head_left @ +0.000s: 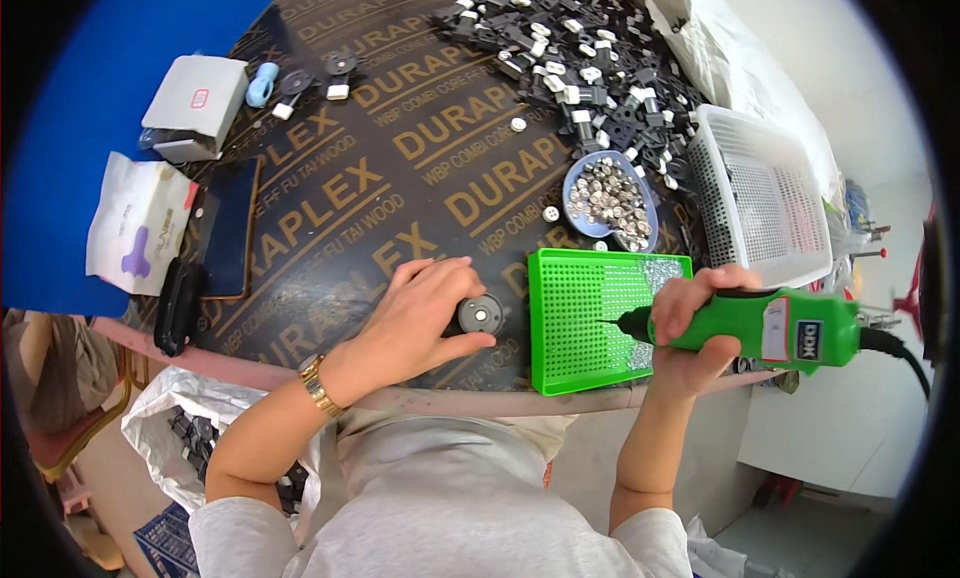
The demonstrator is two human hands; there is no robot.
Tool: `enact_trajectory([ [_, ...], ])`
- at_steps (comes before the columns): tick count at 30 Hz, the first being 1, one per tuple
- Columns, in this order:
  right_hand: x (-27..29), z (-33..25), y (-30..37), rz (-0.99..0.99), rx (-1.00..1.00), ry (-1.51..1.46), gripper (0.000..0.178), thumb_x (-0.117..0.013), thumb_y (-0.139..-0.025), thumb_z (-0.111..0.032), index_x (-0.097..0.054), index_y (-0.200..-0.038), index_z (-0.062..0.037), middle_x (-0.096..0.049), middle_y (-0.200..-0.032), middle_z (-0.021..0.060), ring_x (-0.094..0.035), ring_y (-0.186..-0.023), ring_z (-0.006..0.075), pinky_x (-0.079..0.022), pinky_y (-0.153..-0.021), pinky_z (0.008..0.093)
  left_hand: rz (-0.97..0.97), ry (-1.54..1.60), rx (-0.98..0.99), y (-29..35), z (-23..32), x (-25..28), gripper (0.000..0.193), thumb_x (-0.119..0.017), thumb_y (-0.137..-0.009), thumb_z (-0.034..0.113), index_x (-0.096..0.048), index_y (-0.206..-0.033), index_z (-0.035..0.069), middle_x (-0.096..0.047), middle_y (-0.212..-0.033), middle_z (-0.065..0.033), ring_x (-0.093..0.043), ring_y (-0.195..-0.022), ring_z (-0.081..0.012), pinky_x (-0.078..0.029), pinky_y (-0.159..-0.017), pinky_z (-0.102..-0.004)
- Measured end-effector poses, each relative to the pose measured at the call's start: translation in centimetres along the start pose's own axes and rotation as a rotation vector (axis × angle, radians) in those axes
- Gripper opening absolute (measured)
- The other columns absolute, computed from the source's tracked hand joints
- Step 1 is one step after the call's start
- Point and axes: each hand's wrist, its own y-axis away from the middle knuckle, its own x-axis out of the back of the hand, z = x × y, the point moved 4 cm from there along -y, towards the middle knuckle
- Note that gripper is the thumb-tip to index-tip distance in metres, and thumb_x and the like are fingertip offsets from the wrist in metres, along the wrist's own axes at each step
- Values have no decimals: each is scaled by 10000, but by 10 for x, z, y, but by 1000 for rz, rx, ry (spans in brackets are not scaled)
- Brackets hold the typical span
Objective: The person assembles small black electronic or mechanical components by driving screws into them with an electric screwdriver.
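Observation:
My left hand is closed around a round black plastic part with a pale centre, resting on the dark printed tabletop. In my right hand is a green electric screwdriver, its thin bit pointing left above a green perforated screw tray. Small silver screws lie along the tray's right side, and many of its holes look filled or dark. Behind the tray sits a blue bowl heaped with small round metal-and-white pieces.
A large pile of black and white parts covers the far right. Beside it stands a white plastic basket. At left are a white box, a tissue pack, a dark tablet and a black tool. A cable trails from the screwdriver.

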Motion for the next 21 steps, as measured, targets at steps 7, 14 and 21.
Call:
enact_trajectory([
  [7,37,8,23,150,-5,53,636,-670,-766,-533,-425,-1076,-34,-460,-560,25,-397,-410,98,-317,-384,217,31,-18,-1,-6,5,-1,472,-768,-707,290,-498,-1008,47,-557,-1043,-116,-508,-1007,-312,-360,-904,-406],
  [14,43,11,26,167,-25,49,663,-702,-719,-541,-435,-1051,-33,-459,-549,23,-406,-408,99,-312,-382,218,85,-33,-47,-8,6,-2,445,-739,-724,334,-499,-964,46,-547,-974,-96,-493,-933,-308,-357,-855,-386],
  [21,27,9,23,156,19,112,679,-730,-703,-517,-449,-1058,-13,-475,-545,35,-421,-412,107,-316,-376,222,95,-67,-60,-8,5,-4,463,-726,-721,375,-515,-974,50,-542,-965,-79,-488,-912,-286,-352,-822,-369],
])
